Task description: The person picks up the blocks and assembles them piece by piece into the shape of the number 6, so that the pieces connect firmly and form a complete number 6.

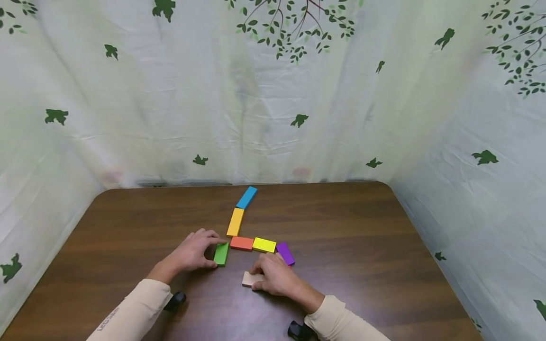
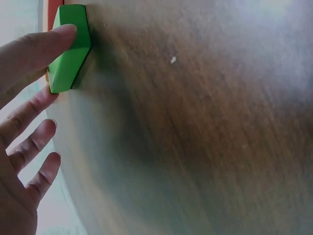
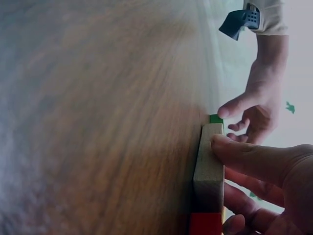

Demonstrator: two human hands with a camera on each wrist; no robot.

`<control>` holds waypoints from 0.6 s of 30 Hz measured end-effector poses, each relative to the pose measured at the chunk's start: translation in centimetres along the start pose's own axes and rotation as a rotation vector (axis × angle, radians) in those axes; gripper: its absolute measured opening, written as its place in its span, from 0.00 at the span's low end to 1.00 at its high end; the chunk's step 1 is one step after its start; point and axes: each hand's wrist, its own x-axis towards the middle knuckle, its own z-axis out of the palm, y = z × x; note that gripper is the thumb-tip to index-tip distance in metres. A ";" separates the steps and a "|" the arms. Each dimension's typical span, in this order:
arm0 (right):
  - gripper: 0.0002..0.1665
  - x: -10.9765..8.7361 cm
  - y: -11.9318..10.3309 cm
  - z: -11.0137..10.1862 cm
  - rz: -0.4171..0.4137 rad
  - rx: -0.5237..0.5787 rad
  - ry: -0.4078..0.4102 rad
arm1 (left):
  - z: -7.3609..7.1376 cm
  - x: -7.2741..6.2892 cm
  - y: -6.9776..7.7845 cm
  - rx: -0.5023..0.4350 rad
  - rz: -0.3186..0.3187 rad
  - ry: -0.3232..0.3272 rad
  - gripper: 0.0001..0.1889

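My left hand (image 1: 194,251) has its thumb and forefinger at the two ends of a flat green block (image 1: 221,255), pinching it on the table. In the left wrist view, the thumb lies against the green block (image 2: 73,56) while the other fingers spread apart. My right hand (image 1: 277,275) pinches a plain wooden block (image 1: 250,279) at the near side of the row, thumb on its near edge. The right wrist view shows this wooden block (image 3: 210,164) beside a red block (image 3: 205,224), which the hand mostly hides in the head view.
From the green block, a chain runs right through an orange-red block (image 1: 241,243), a yellow block (image 1: 264,245) and a purple block (image 1: 285,254). An amber block (image 1: 235,222) and a blue block (image 1: 246,197) lead toward the back edge of the brown table (image 1: 341,227). Leaf-printed curtains (image 1: 192,94) surround it.
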 end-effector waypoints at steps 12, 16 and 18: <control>0.15 0.1 0.0 0.0 0.005 -0.006 -0.004 | -0.1 0.2 -0.7 0.023 0.062 0.033 0.29; 0.15 0.1 0.0 -0.1 0.009 -0.009 -0.005 | -0.1 0.4 -0.8 0.027 0.065 0.034 0.31; 0.15 0.0 0.1 -0.1 0.010 -0.009 -0.007 | -0.1 0.5 -0.8 0.024 0.061 0.034 0.32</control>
